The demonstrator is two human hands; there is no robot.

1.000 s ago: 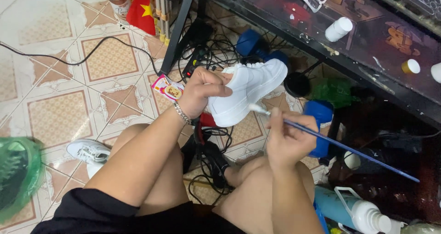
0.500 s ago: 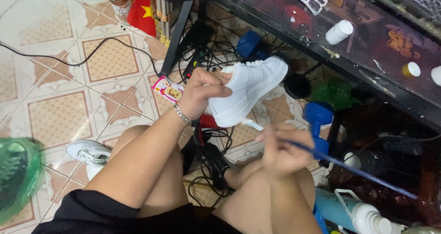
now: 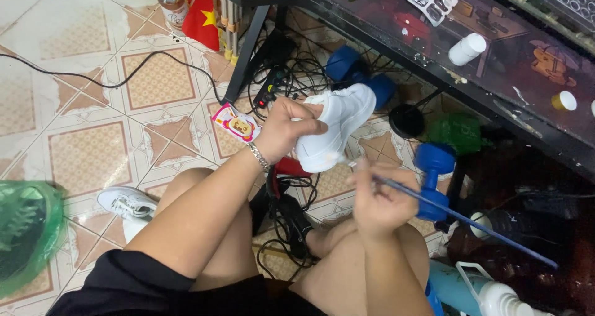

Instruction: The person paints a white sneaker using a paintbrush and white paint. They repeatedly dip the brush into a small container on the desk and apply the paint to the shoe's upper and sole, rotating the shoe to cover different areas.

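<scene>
The right hand (image 3: 379, 198) is motion-blurred — its grip on the blue brush (image 3: 458, 217) cannot be made out. The left hand (image 3: 290, 125) hides part of the white shoe (image 3: 338, 120); the green bag (image 3: 25, 235) is blurred, cut off at left.

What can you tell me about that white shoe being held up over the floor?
The white shoe is a plain low sneaker with a thick white sole and a smooth, leather-like upper. The left hand grips it from the heel end and holds it tilted in the air above the tiled floor, toe toward the dark table. The tip of a long blue-handled brush, held in the right hand, meets its sole edge.
</scene>
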